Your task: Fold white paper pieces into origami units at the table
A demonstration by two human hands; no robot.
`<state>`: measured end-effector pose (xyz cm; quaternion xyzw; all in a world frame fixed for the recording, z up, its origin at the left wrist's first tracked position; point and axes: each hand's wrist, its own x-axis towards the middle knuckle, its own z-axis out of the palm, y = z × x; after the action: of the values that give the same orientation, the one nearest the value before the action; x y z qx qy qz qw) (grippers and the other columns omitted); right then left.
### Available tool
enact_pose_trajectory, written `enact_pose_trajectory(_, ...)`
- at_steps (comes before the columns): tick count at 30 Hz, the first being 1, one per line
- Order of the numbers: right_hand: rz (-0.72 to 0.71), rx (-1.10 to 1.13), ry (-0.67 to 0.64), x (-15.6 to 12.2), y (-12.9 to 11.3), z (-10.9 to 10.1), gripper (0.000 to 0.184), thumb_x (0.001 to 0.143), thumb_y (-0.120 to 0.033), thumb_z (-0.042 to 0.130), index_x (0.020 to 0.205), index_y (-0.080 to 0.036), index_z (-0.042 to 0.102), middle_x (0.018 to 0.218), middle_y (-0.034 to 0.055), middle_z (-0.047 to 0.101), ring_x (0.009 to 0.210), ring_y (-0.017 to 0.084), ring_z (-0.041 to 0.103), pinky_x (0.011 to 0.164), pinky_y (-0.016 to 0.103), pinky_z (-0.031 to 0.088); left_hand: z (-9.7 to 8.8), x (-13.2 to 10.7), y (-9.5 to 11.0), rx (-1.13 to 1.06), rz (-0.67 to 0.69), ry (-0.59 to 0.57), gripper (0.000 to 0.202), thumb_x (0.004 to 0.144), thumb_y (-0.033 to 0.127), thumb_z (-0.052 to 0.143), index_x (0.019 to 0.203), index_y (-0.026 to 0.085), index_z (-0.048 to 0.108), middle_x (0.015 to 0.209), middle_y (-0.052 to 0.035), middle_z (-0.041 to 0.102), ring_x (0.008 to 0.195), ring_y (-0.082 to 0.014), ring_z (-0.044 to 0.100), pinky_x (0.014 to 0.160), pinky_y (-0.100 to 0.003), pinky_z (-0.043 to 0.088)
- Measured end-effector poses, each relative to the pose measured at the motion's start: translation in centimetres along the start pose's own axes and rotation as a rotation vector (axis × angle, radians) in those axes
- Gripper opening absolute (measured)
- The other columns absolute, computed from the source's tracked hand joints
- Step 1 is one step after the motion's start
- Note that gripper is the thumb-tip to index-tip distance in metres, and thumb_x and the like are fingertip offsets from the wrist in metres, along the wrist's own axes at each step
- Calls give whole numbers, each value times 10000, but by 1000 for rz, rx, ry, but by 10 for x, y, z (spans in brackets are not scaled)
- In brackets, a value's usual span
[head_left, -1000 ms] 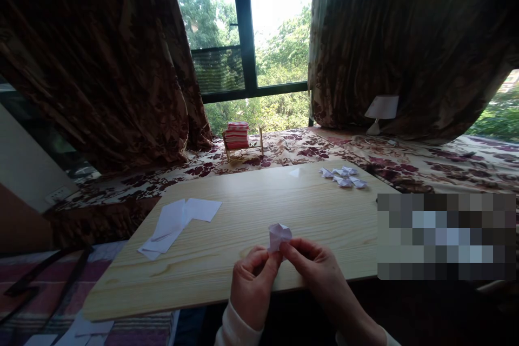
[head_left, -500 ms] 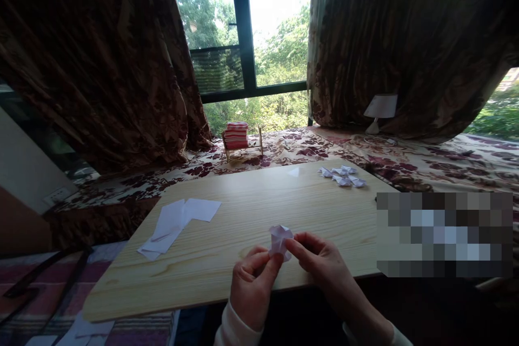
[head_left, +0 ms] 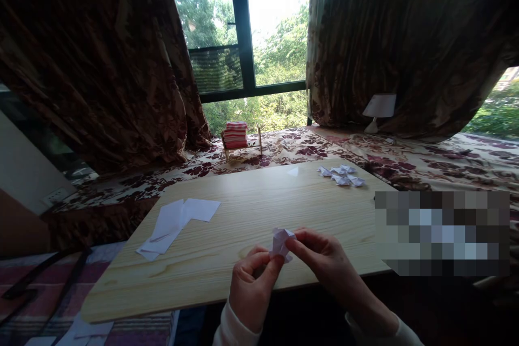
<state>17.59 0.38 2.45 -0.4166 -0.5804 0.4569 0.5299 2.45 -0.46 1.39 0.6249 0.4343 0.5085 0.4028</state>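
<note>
A small piece of folded white paper (head_left: 283, 240) is held up over the near edge of the wooden table (head_left: 243, 194). My left hand (head_left: 254, 280) pinches its lower left side between thumb and fingers. From the right, my right hand (head_left: 320, 254) grips its upper right edge with thumb and forefinger. Creases and raised flaps show on the paper; the fingertips hide part of it. Several folded white paper pieces (head_left: 341, 175) lie together at the far right of the table. Flat white sheets (head_left: 172, 221) overlap on its left side.
Beyond the table, a small rack with striped pink cloths (head_left: 235, 135) stands on the flowered cover (head_left: 284, 146). A white lamp (head_left: 379, 107) is at the back right. More white sheets (head_left: 87, 330) lie below the table's left edge. A blurred patch covers the right side.
My right hand has shifted slightly right and turned the paper's upper right part a little. My left hand keeps its pinch in nearly the same place.
</note>
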Motion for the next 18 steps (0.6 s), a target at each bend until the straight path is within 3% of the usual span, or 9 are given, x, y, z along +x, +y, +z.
enact_pose_trajectory(7,29,11,-63,1,3,0,299,785,-439,609,700,-157,658,665,7,607,654,147,518,637,257,418,0,-1,0,-32,-22,-4,219,770,339,640,660,169,723,679,-20,602,677,-145,539,635,-218,408)
enact_pose_trajectory(13,-42,-140,-149,2,1,-5,283,810,-370,584,617,-163,579,586,-32,481,597,116,416,563,237,348,0,-4,1,-5,-22,-31,228,785,345,624,700,171,745,661,-24,599,655,-146,540,622,-228,405)
enact_pose_trajectory(18,-74,-166,-118,-1,3,0,312,830,-387,561,608,-171,521,603,-35,452,603,115,417,565,237,338,-1,-5,2,25,1,-82,263,797,325,595,660,149,734,642,-35,576,662,-156,534,636,-243,407)
